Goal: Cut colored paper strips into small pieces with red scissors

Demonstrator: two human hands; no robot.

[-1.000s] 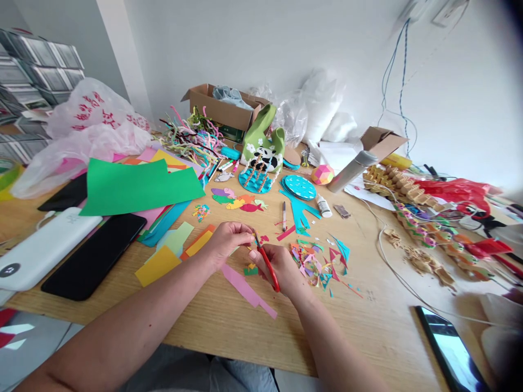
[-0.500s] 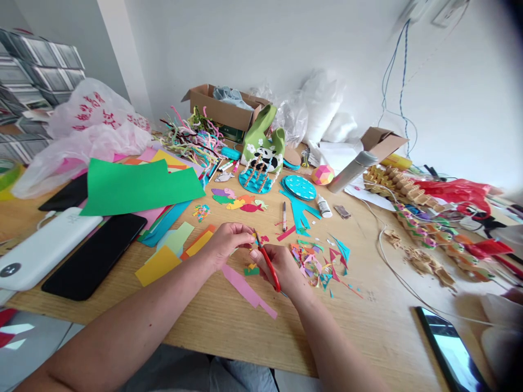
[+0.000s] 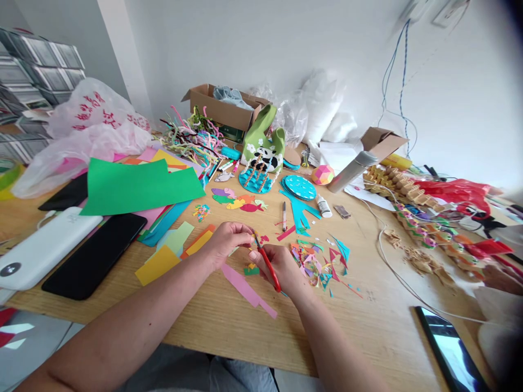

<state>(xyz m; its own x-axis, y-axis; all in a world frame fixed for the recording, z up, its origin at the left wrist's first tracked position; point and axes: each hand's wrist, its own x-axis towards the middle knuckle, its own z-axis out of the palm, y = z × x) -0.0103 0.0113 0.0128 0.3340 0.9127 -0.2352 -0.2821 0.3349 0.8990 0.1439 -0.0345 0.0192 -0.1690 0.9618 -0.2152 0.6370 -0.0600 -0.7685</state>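
My right hand (image 3: 284,269) is closed around red-handled scissors (image 3: 270,265), whose blades point up and left toward my other hand. My left hand (image 3: 231,242) pinches a small piece at the blade tips; it looks like a bit of orange-yellow paper, mostly hidden by the fingers. Below the hands lies a strip of pink paper (image 3: 247,288), with small green and orange bits (image 3: 251,269) beside it. Right of the scissors spreads a heap of coloured paper scraps (image 3: 316,261). Several cut paper fish (image 3: 241,202) lie beyond my hands.
On the left are a green sheet (image 3: 139,188), a white power bank (image 3: 44,250) and a black phone (image 3: 93,256). A pen (image 3: 284,216), turquoise discs (image 3: 300,187) and a glue bottle (image 3: 324,207) lie ahead. Another phone (image 3: 453,348) and a white cable (image 3: 392,272) are at right.
My hands stay nearly in place, with the scissors shifting very slightly at the left fingertips. At the far right edge, another person's hand has moved a little further into view.
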